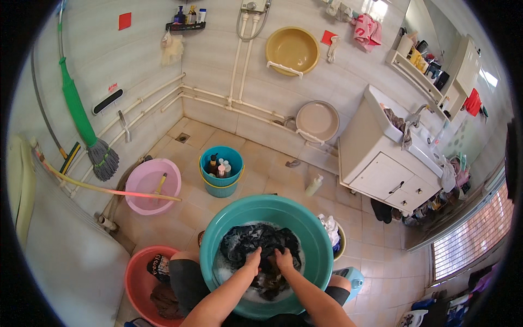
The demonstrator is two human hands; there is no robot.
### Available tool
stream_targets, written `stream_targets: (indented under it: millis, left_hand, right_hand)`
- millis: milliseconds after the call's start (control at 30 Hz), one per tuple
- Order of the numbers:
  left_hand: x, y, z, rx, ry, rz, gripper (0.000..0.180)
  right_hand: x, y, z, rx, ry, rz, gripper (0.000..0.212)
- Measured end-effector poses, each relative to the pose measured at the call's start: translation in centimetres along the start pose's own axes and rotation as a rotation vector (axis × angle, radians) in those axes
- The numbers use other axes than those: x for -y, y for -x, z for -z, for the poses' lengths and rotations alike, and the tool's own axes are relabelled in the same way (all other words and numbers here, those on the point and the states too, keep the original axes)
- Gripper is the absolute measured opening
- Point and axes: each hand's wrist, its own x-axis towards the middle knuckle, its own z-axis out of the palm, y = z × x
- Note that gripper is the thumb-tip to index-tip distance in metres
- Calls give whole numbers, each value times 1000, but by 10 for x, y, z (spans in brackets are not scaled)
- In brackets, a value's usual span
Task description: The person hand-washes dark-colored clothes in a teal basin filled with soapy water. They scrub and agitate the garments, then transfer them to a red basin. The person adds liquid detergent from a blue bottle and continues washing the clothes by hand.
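A large teal basin (314, 240) stands between my knees with soapy, foamy water in it. Soaked dark clothing (243, 238) lies bunched in the water, with a brownish stretch on the near side of my hands. My left hand (254, 260) is closed on the dark clothing near the middle of the basin. Just to its right, my right hand (283, 260) grips the same wet heap. The fingertips of both hands are partly hidden in the cloth.
A red basin (136, 267) with dark clothes sits at left. Beyond are a pink basin (143, 204), crossed by a hose (125, 193), and a blue bucket (220, 191) of bottles. A tub of white clothes (329, 229) is at right, below a bottle (314, 185) and white vanity (370, 152).
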Motion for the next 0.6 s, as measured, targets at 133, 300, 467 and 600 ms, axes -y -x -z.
stream_targets:
  millis: [133,300,467,600]
  left_hand:
    - [1,-37,26,863,558,233,38]
    - [8,3,-1,492,394,-156,36]
    - [-14,55,-10,189,101,-243,38]
    - [-29,97,8,561,-5,-319,43]
  right_hand:
    - [43,70,-11,230,-13,477,39]
    - [55,62,2,-92,313,564,44]
    - [28,-6,25,56,190,166,53]
    - [6,-13,57,669,-350,-451,76]
